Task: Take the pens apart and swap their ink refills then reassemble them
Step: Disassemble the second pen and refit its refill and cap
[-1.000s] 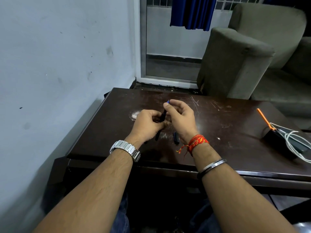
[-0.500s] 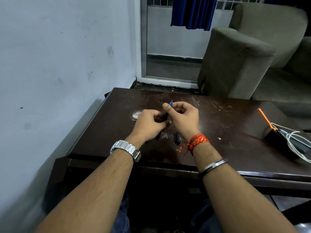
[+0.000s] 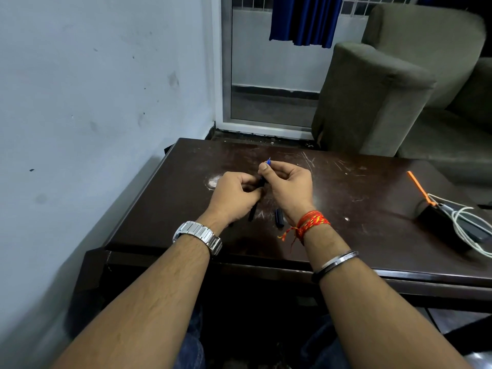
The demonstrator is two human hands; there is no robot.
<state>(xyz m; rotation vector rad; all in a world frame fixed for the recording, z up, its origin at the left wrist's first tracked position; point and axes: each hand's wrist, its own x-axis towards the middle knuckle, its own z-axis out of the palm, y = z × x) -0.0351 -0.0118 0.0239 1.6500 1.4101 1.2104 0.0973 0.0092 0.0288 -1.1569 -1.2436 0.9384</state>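
1. The right hand (image 3: 288, 186) pinches the blue refill (image 3: 268, 162) near its tip; the tip projects toward the far side, above the thumb.
2. The left hand (image 3: 234, 197) is clenched around the dark pen barrel (image 3: 252, 212), whose near end shows below the palm.
3. Both hands meet above the middle of the worktop (image 3: 372, 209).
4. A second dark pen part (image 3: 279, 219) lies on the worktop just beside the right wrist.
5. Judged step: seating or drawing the refill. Keep refill and barrel on one axis; move straight, without bending.
6. Compared with half a second earlier, the refill tip stands slightly more exposed; both grips are unchanged.
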